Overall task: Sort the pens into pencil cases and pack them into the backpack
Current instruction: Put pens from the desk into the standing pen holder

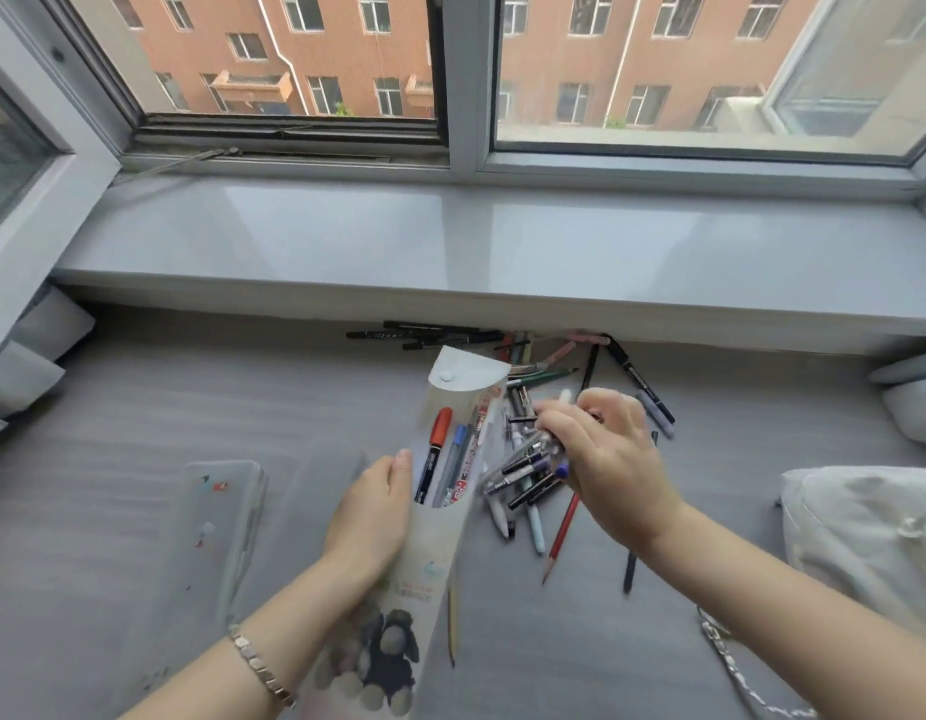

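Observation:
My left hand (369, 517) grips a pale pencil case (424, 558) with its flap open, tilted up off the grey bed surface. A red-capped marker (433, 452) and a few other pens stick out of its mouth. My right hand (601, 459) holds a bundle of pens (528, 467) just right of the case's opening. Under and behind that hand lies a loose pile of pens (544, 371), including a red pencil (560, 535). A second, translucent pencil case (211, 517) lies flat to the left. A light grey backpack (866, 532) sits at the right edge.
A glossy grey windowsill (450, 236) runs across behind the pens, with closed windows above. Grey cushions (29, 366) sit at the far left and another (913, 402) at the far right. A metal chain (731, 662) trails from the backpack.

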Tool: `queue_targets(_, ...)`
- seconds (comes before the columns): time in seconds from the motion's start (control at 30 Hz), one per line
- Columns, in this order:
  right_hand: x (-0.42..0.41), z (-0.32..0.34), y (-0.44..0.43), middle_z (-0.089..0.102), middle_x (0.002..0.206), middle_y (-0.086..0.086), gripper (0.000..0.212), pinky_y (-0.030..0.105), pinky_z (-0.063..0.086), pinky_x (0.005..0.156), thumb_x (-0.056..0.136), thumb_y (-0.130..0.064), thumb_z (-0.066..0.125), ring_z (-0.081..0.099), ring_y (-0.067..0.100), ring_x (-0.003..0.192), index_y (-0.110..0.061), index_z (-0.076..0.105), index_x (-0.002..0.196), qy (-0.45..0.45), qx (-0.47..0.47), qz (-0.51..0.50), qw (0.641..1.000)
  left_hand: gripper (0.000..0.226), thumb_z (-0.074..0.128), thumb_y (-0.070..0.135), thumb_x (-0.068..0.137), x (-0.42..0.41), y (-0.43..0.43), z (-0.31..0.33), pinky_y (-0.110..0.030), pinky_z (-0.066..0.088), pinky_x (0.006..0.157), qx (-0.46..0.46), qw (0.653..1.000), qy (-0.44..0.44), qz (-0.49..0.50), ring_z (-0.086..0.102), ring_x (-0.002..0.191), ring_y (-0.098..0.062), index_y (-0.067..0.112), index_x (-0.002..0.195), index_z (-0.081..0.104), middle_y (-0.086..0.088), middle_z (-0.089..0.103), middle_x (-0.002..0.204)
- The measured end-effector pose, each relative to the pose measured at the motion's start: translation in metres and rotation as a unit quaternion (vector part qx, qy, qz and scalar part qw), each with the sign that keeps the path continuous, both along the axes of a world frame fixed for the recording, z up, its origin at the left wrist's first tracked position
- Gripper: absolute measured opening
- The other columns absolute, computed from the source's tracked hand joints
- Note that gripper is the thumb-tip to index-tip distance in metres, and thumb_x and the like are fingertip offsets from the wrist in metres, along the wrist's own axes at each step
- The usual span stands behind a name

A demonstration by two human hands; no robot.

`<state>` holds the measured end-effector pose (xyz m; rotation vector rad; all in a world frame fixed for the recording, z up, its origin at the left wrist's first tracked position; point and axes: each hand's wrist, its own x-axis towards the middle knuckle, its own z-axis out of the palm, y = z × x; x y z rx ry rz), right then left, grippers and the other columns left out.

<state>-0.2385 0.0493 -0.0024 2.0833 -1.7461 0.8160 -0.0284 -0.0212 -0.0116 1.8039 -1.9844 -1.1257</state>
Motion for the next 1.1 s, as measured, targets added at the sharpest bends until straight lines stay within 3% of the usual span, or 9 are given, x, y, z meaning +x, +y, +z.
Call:
queue_targets(0.1, 0.001, 0.012, 0.030, 0.067, 0.079, 0.004, 0.015, 0.032, 0.037, 0.086, 0.084, -0.016, 0.052, 0.051, 0.024, 0.086, -0.013, 0.047, 0.098, -0.012, 0.024, 0.051, 0.998, 0.043, 0.024, 0.038, 0.099, -0.010, 0.017, 0.004, -0.032, 0.032, 0.065, 0.026, 0.997, 0.006, -0.069, 0.046, 0.073, -0.022, 0.015, 0.066, 0.038, 0.002, 0.048, 0.067)
queue_targets(0.17, -0.001, 0.019, 0.042, 0.061, 0.070, 0.004, 0.013, 0.029, 0.046, 0.059, 0.090, -0.021, 0.044, 0.054, 0.022, 0.061, -0.015, 0.046, 0.101, 0.003, 0.065, 0.076, 0.995, 0.042, 0.025, 0.037, 0.099, -0.015, 0.028, 0.006, -0.030, 0.031, 0.067, 0.043, 0.993, 0.000, -0.107, 0.045, 0.076, -0.021, 0.017, 0.064, 0.037, 0.006, 0.046, 0.066)
queue_targets(0.27, -0.007, 0.021, 0.049, 0.057, 0.065, 0.000, 0.028, 0.021, 0.030, 0.037, 0.077, -0.016, 0.055, 0.049, 0.019, 0.044, -0.024, 0.049, 0.104, 0.090, 0.118, 0.063, 0.987, 0.043, 0.027, 0.038, 0.099, -0.019, 0.040, 0.005, -0.030, 0.036, 0.070, 0.066, 0.986, -0.014, -0.153, 0.049, 0.080, -0.023, 0.016, 0.065, 0.041, 0.003, 0.052, 0.071)
queue_targets(0.37, -0.015, 0.011, 0.052, 0.055, 0.064, 0.001, 0.053, 0.021, 0.029, 0.038, 0.061, -0.008, 0.068, 0.049, 0.019, 0.045, -0.025, 0.051, 0.108, 0.165, 0.144, 0.092, 0.971, 0.048, 0.028, 0.042, 0.098, -0.019, 0.049, 0.004, -0.037, 0.046, 0.089, 0.077, 0.979, -0.021, -0.186, 0.059, 0.096, -0.025, 0.008, 0.088, 0.059, -0.006, 0.067, 0.096)
queue_targets(0.57, 0.012, 0.007, 0.051, 0.062, 0.072, 0.000, 0.034, 0.024, 0.040, 0.049, 0.069, -0.011, 0.037, 0.055, 0.018, 0.055, -0.018, 0.065, 0.089, 0.236, 0.136, 0.204, 0.940, 0.044, 0.026, 0.042, 0.098, -0.025, 0.069, 0.012, -0.039, 0.046, 0.089, 0.032, 0.971, -0.040, -0.233, 0.059, 0.103, -0.028, 0.013, 0.094, 0.060, -0.009, 0.068, 0.104)
queue_targets(0.67, 0.029, 0.007, 0.048, 0.061, 0.073, 0.001, 0.022, 0.027, 0.047, 0.056, 0.072, -0.013, 0.040, 0.055, 0.020, 0.059, -0.013, 0.061, 0.077, 0.208, 0.153, 0.251, 0.933, 0.044, 0.023, 0.036, 0.099, -0.023, 0.073, 0.009, -0.038, 0.046, 0.090, 0.025, 0.976, -0.015, -0.218, 0.059, 0.104, -0.027, 0.014, 0.095, 0.061, -0.008, 0.068, 0.107)
queue_targets(0.83, 0.030, 0.009, 0.046, 0.064, 0.089, 0.001, 0.043, 0.026, 0.053, 0.076, 0.076, -0.047, 0.050, 0.060, 0.020, 0.082, -0.011, 0.065, 0.096, 0.119, 0.234, 0.247, 0.933, 0.045, 0.023, 0.034, 0.100, -0.015, 0.074, 0.008, -0.039, 0.046, 0.088, 0.031, 0.983, 0.026, -0.180, 0.060, 0.097, -0.025, 0.011, 0.088, 0.061, -0.007, 0.068, 0.097)
queue_targets(0.93, 0.027, 0.008, 0.047, 0.066, 0.096, 0.004, 0.041, 0.024, 0.046, 0.081, 0.066, -0.037, 0.069, 0.060, 0.021, 0.087, -0.014, 0.066, 0.100, 0.019, 0.276, 0.241, 0.930, 0.046, 0.023, 0.035, 0.100, -0.015, 0.075, 0.009, -0.036, 0.046, 0.088, 0.036, 0.984, 0.030, -0.173, 0.060, 0.096, -0.023, 0.013, 0.091, 0.063, -0.007, 0.068, 0.098)
queue_targets(1.1, 0.008, 0.020, 0.054, 0.067, 0.096, 0.006, 0.023, 0.033, 0.049, 0.077, 0.089, -0.031, 0.054, 0.062, 0.024, 0.085, -0.018, 0.072, 0.090, -0.054, 0.245, 0.242, 0.937, 0.044, 0.023, 0.035, 0.100, -0.016, 0.073, 0.013, -0.034, 0.042, 0.081, 0.044, 0.986, 0.015, -0.162, 0.054, 0.086, -0.026, 0.014, 0.072, 0.049, -0.006, 0.060, 0.085)
